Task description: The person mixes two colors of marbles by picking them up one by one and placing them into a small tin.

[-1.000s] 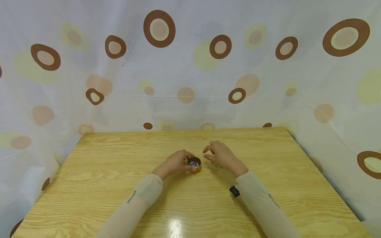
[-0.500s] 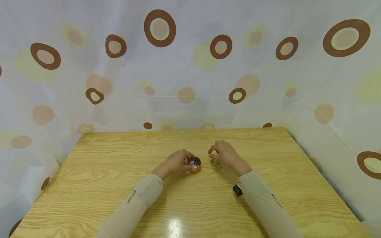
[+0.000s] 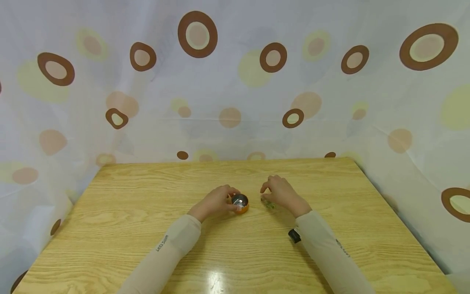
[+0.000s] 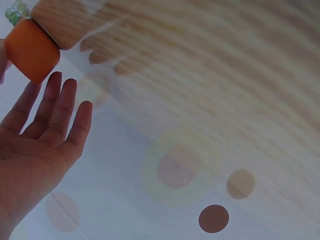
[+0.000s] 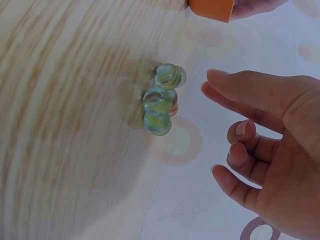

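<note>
1. Orange outside and shiny grey within, a small round cup (image 3: 240, 204) is standing upright in the grip of the left hand (image 3: 216, 201); the thumb is pressing one side, a finger is touching the other, and the remaining fingers are stretching out loosely.
2. Loosely bent and holding nothing visible, the right hand (image 3: 282, 194) is hovering just beyond the cup's right side, its thumb and index finger curving toward each other.
3. Near those fingertips, clear glass-like marbles with yellow, green and blue swirls (image 5: 157, 100) are lying in a tight cluster, well clear of the cup; at least four are showing.
4. The cup's inside is catching light, so whether anything is lying at its bottom is hard to tell.
5. Cream sleeves with dark lettering (image 3: 158, 257) are covering both forearms, and a small black object (image 3: 294, 235) is sitting beside the right cuff.
6. Beneath everything, a pale yellow wood-grain table (image 3: 128, 196) is spreading out, while white cloth with brown rings and peach and yellow spots (image 3: 220, 81) is hanging behind and at both sides.
</note>
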Tool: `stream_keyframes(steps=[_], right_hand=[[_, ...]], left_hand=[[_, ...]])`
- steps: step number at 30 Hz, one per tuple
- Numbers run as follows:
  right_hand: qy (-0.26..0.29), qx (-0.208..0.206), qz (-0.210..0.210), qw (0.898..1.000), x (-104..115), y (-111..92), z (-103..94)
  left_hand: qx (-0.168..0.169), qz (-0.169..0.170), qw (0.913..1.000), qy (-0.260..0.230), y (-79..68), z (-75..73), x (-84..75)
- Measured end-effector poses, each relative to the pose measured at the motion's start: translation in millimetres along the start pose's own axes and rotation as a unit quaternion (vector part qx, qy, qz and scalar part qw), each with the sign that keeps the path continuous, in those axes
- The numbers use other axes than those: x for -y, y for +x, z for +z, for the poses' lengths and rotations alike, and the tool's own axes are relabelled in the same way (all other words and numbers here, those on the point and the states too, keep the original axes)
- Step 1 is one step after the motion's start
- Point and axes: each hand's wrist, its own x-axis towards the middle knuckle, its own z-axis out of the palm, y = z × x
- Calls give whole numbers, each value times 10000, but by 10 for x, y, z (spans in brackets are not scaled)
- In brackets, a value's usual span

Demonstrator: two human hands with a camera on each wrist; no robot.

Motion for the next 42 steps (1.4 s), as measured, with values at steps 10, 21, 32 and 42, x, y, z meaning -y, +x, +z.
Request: stream_keyframes(steps=[10,21,32,42], right_hand=[[-181,96,100,9997,-16,39,37],[-238,268,225,9991,-31,46,90],[-356,328,86,9988,-15,89,118],[-327,254,-20,9991,15,85,128]], left_hand=[[-19,-14,10000,62,20,-39,-3],[12,-47,10000,7,-16,-43,-46],[28,-84,9999,-60,5,-27,-12],[18,-89,9999,-87,6,-4,10]])
